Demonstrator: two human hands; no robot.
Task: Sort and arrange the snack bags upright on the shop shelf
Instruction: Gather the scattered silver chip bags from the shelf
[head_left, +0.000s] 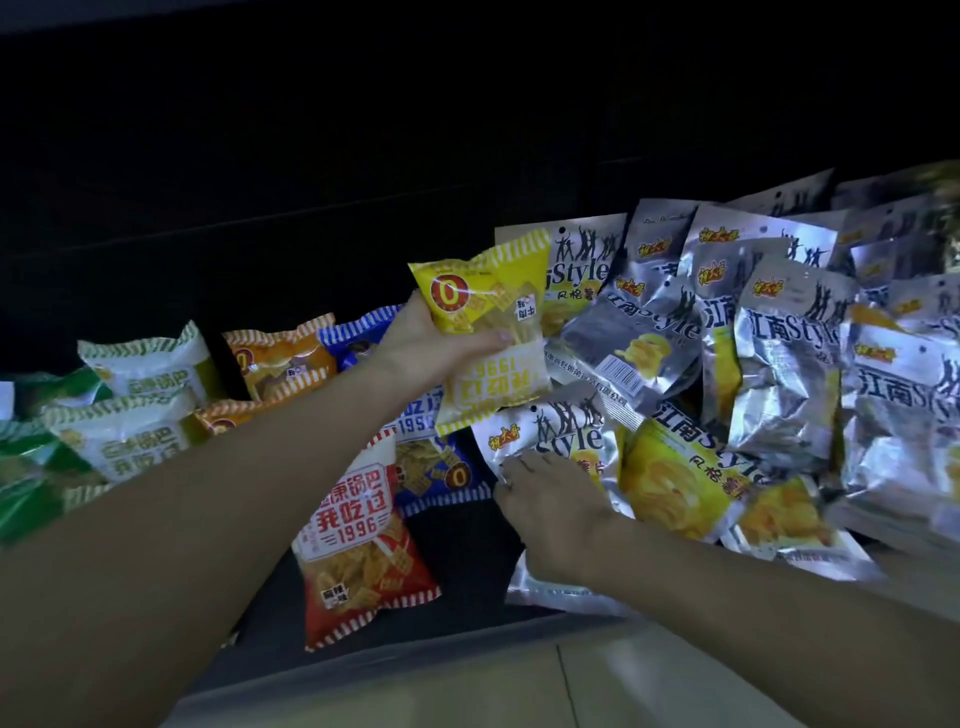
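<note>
Two hands, one red bag, two orange bags, many silver bags.

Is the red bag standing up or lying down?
Lying down, it seems. The red bag lies tilted near the shelf's front edge, its whole printed face turned up toward the camera, under the left arm, not stood with the others.

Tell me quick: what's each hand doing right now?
Left hand: gripping the yellow snack bags, lifted above the shelf.
Right hand: fingers resting on a silver chip bag; a firm grip cannot be told.

Two bare arms

The left hand and right hand wear no gloves, and no sleeves show.
</note>
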